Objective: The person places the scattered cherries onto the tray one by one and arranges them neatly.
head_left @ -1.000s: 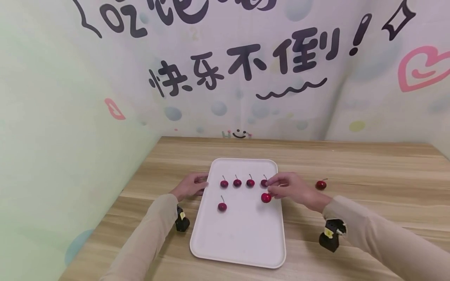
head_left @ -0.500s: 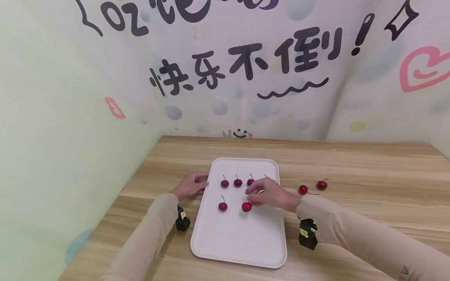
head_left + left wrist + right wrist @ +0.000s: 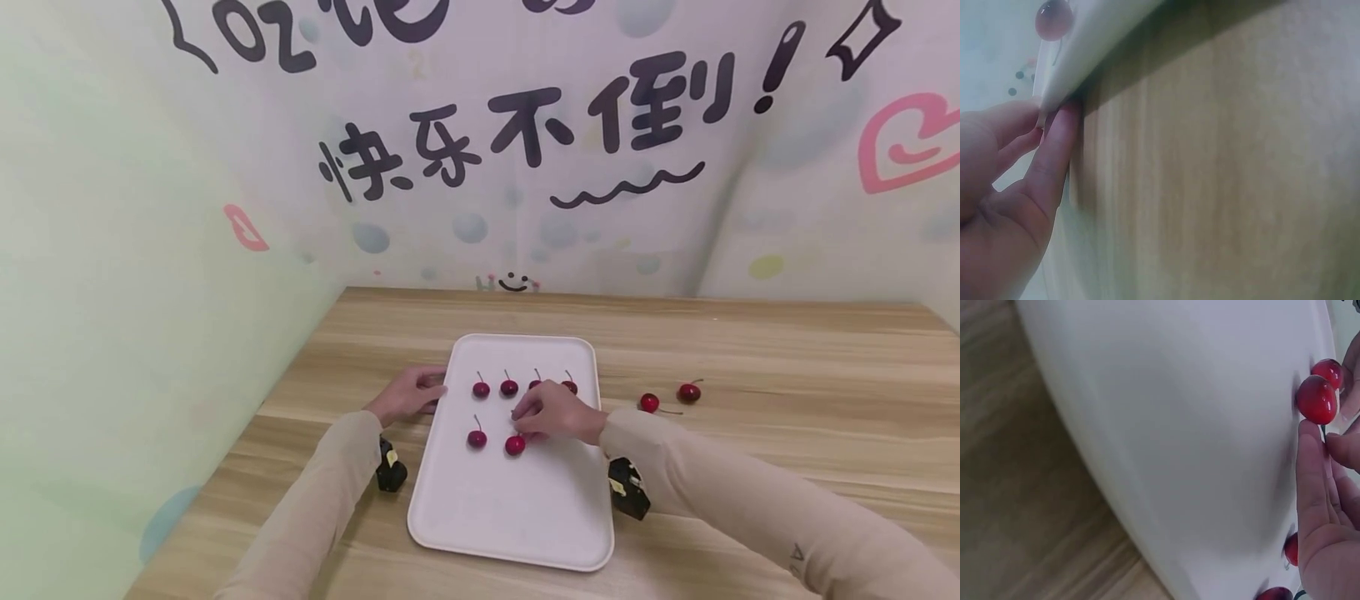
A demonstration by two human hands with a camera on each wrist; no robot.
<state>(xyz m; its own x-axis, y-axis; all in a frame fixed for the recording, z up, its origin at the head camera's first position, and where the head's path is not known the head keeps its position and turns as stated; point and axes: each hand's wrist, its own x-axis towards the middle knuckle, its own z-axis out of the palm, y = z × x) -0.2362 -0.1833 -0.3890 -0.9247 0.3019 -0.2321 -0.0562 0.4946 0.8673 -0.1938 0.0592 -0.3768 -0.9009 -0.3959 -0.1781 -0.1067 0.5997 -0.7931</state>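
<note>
My right hand [image 3: 558,412] pinches a red cherry [image 3: 515,446] by its stem over the middle of a white tray [image 3: 510,517]. In the right wrist view, the held cherry [image 3: 1317,400] hangs just past the fingertips, close to the tray surface; I cannot tell whether it touches. To its left sits a single cherry [image 3: 477,438] with its stem up. Behind them runs a row of several cherries [image 3: 481,389], one partly hidden by the right hand. My left hand [image 3: 405,396] grips the tray's left edge, its thumb and fingers around the rim [image 3: 1094,44] in the left wrist view.
Two loose cherries, one nearer [image 3: 649,403] and one farther [image 3: 689,392], lie on the wooden table [image 3: 765,358] right of the tray. A printed cloth wall [image 3: 420,250] rises behind the table, and another wall stands at the left.
My right hand has moved left and toward the front with the cherry, from the tray's right side to its middle. A second loose cherry on the right has come into view. The left hand stays.
</note>
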